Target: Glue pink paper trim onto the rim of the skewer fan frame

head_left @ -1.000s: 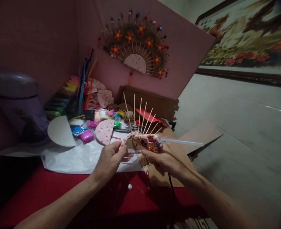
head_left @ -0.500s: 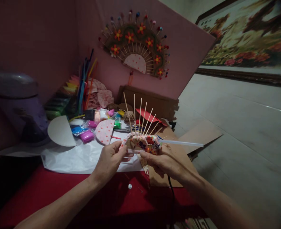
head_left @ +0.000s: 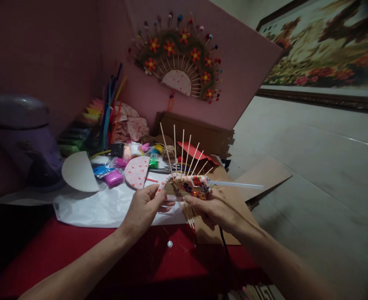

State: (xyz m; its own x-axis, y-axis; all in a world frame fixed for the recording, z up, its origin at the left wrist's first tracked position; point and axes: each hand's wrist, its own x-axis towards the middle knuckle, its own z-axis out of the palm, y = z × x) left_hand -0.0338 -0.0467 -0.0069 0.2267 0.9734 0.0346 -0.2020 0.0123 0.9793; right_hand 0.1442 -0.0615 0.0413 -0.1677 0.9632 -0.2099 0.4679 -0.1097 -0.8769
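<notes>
Leftward of glue gun point(head_left: 201, 189), bagged magenta lump point(head_left: 114, 178)

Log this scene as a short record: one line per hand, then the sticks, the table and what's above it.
Left hand: pinching one end of a dotted-edged cardboard piece
Right hand: holding a flower-patterned glue gun, translucent glue stick jutting rightward
Thin sticks: fanned upward from the cardboard piece
Red table: bears white sheet, dotted half-disc, white half-disc
Above: flowered fan decoration
</notes>
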